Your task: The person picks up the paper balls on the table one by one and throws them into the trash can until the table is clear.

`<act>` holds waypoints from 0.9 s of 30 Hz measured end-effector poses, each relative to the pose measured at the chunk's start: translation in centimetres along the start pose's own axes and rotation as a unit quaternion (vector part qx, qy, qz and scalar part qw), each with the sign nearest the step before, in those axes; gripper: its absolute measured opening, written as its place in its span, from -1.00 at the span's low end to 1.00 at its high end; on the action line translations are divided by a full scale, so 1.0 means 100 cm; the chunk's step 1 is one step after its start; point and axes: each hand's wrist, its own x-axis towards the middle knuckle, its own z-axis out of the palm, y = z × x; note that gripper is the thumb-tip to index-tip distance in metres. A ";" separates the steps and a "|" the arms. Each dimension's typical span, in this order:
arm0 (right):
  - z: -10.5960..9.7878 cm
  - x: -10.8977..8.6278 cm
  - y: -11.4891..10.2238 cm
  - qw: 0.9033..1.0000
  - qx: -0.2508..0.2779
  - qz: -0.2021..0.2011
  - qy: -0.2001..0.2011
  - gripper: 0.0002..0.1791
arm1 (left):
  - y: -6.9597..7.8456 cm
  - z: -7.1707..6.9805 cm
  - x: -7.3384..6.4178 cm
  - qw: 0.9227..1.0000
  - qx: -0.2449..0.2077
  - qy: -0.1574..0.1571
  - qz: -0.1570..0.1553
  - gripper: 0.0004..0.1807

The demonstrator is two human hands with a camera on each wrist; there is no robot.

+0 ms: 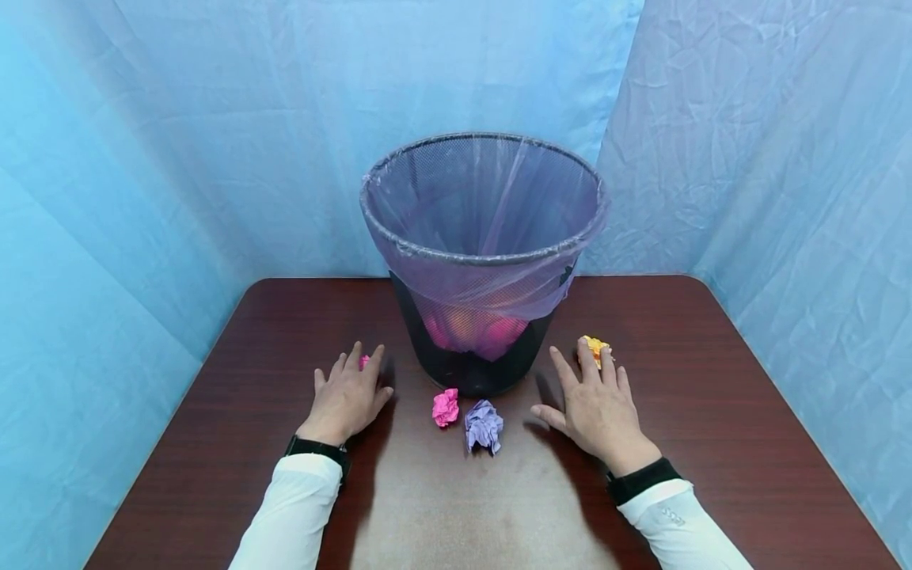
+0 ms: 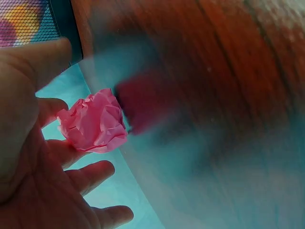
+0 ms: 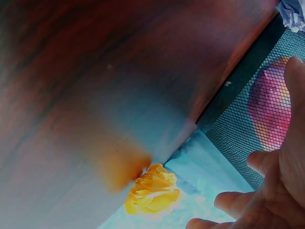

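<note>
My left hand (image 1: 347,402) hovers with spread fingers over a crumpled pink paper ball (image 2: 95,123), which it mostly hides in the head view. To the right, my right hand (image 1: 598,408) is also spread, its fingertips close to a crumpled yellow paper ball (image 3: 153,190). Neither hand grips anything. Between the hands, another pink paper ball (image 1: 446,408) and a purple paper ball (image 1: 484,427) lie on the table in front of a black mesh wastebasket (image 1: 466,372). A translucent purple liner (image 1: 492,285) folds over its rim; pink and orange balls show through the mesh.
The dark wooden table (image 1: 492,514) has rounded far corners. Light blue cloth (image 1: 285,142) hangs behind it and on both sides. The wastebasket stands tall at the table's far middle, between the two hands.
</note>
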 end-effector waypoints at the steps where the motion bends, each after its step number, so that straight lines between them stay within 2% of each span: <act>1: 0.000 0.000 0.000 1.000 0.000 -0.001 0.000 0.08 | 0.000 0.000 0.000 1.000 0.001 0.000 0.001 -0.23; 19: 0.005 -0.002 -0.003 0.999 -0.025 -0.028 0.039 0.06 | -0.001 0.004 -0.004 0.999 0.006 0.046 0.026 -0.42; 27: 0.006 -0.002 -0.002 0.998 -0.029 -0.031 0.047 0.05 | -0.004 0.006 -0.005 0.994 0.022 0.091 0.060 -0.56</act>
